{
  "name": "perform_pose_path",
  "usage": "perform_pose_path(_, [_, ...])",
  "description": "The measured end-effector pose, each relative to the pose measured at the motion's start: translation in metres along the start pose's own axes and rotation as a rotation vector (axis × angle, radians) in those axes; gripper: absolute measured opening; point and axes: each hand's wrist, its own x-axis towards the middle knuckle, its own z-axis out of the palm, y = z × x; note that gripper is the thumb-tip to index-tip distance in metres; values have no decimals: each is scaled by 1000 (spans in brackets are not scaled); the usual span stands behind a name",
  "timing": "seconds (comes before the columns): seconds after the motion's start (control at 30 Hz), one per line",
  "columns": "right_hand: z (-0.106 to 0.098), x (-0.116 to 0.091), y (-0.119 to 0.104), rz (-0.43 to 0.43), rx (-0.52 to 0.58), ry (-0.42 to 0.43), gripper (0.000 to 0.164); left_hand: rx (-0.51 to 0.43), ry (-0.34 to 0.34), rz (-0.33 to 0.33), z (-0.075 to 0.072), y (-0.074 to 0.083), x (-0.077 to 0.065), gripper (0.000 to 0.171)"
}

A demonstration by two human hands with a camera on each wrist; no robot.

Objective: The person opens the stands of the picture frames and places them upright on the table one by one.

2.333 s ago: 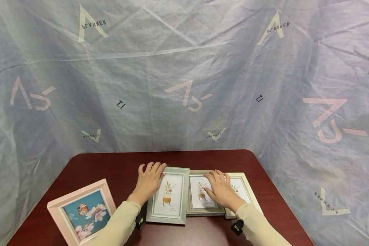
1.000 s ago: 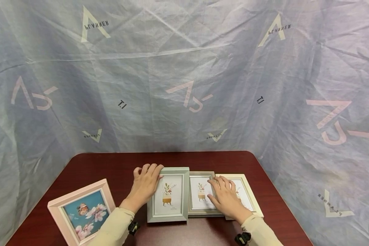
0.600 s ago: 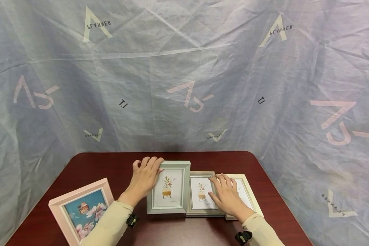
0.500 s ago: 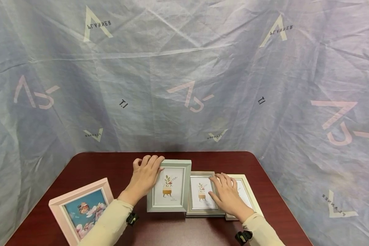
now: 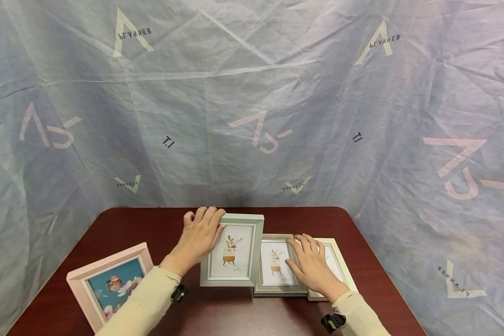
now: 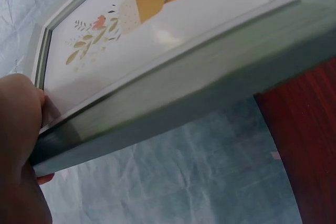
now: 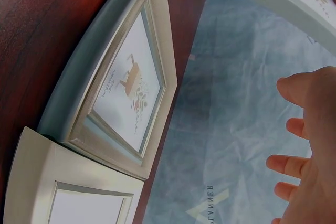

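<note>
My left hand [image 5: 196, 240] grips a sage-green picture frame [image 5: 257, 252] by its upper left corner, thumb on the front and fingers behind. The frame is raised and tilted, its potted-plant print facing me; the left wrist view shows its long green edge [image 6: 173, 111] close up. To its right lies a grey-beige picture frame [image 5: 279, 293] with a similar print, partly overlapped by the green one. A cream picture frame [image 5: 336, 247] lies beside that, partly hidden by my right hand [image 5: 312, 263]. This hand hovers over the two frames, fingers spread and loosely bent, holding nothing.
A pink picture frame [image 5: 77, 282] with a butterfly-and-blossom picture stands tilted at the left, partly covered by my left sleeve [image 5: 144, 301]. The dark red table [image 5: 159, 228] ends at a grey fabric curtain [image 5: 235, 163] behind and at both sides.
My left hand has tipped up and raised the green frame, which lay lower beside the grey-beige one. My right hand has moved slightly right and stays over the other frames.
</note>
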Motion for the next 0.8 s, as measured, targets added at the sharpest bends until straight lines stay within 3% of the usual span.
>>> perform_pose_path(0.17, [0,0,-1,-2,3,2,48,4,-74,-21,-5,2,4,44])
perform_pose_path(0.53, [-2,-1,-2,-12,6,24,48,-12,-24,3,-8,5,14,52])
perform_pose_path(0.8, [-2,-4,-1,7,20,12,48,-78,-107,15,-13,9,21,55])
